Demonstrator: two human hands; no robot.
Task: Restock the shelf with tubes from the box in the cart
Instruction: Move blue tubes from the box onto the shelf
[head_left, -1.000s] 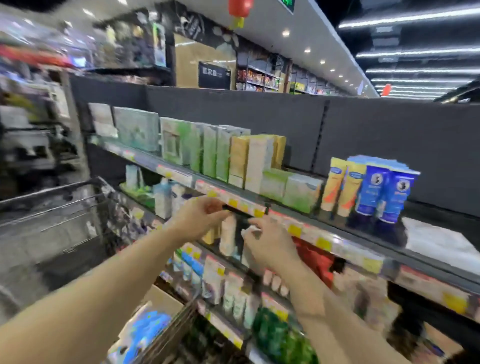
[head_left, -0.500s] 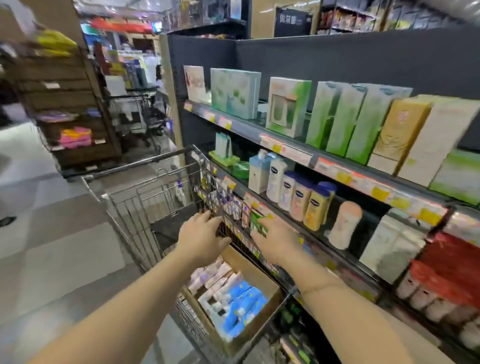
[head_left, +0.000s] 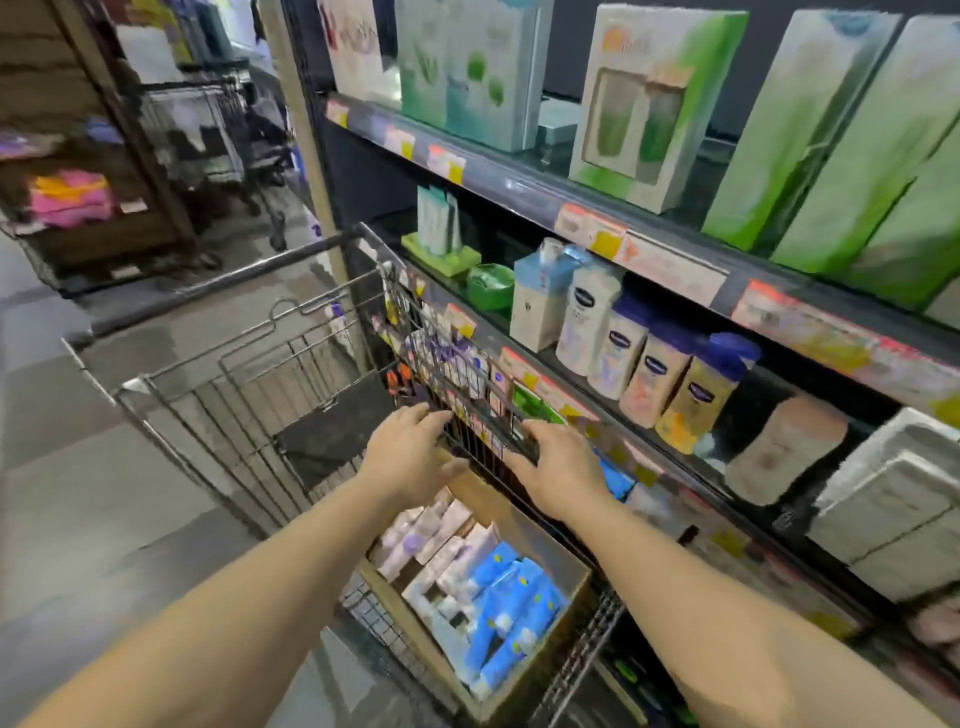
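Left hand (head_left: 410, 457): stretched out above the cart, fingers straight and relaxed, gripping nothing; fingertips near the wire wall on the shelf side.
Right hand (head_left: 561, 467): also released, fingers spread flat and reaching along the top edge of that same wire wall; whether it actually touches the wire I cannot tell.
Cart (head_left: 234, 395): a wire trolley parked right against the shelving, its dark handle bar at the far end.
Box (head_left: 550, 561): open brown cardboard, sitting in the near end of the cart, below both forearms.
Tubes (head_left: 498, 608): lying flat in the box, blue ones toward the near side, white and pale purple ones toward the far side; none is in either hand.
Shelf (head_left: 675, 260): dark shelving to the right with coloured price tags along the edges.
Lotion bottles (head_left: 649, 358): a row with blue caps standing on the middle level, just beyond the right hand.
Green cartons (head_left: 831, 130): tall packs lined up on the top level.
Background: another trolley (head_left: 208, 135) stands further down the aisle, blurred.
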